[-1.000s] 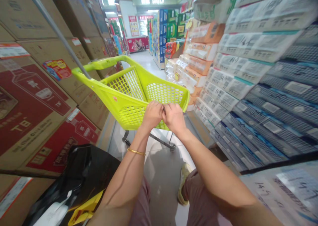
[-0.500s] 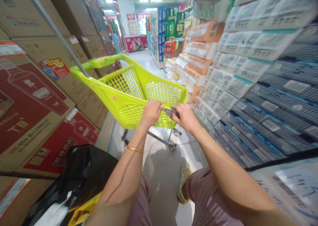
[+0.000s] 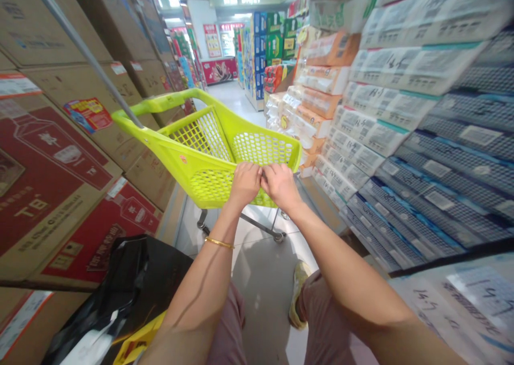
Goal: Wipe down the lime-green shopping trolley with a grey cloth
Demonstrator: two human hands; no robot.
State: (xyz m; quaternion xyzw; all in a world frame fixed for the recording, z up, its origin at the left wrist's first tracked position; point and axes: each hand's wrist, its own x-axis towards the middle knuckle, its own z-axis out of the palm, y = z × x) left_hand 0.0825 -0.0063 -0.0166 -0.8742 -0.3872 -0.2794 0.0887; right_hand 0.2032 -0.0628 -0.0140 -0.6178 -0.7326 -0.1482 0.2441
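A lime-green shopping cart (image 3: 168, 135) with perforated basket walls stands ahead of me, turned sideways. At its near rim, my left hand (image 3: 246, 183) is closed, fingers curled over, a gold bracelet on the wrist. Touching it, my right hand (image 3: 280, 185) is closed too. The dark grey piece of cloth that was stretched between my hands is now almost wholly hidden by the fingers. Whether either hand also presses on the cart's rim, I cannot tell. The visible part of the basket holds nothing.
Stacked cardboard cartons (image 3: 52, 167) line the left side, with a black bag (image 3: 132, 279) low in front. Plastic-wrapped white packs (image 3: 417, 65) and blue-grey packs (image 3: 433, 188) are piled on the right. A tiled floor aisle (image 3: 236, 94) runs on beyond the cart.
My right hand has moved left until it meets my left hand, covering the grey cloth. The left hand and the cart have hardly moved.
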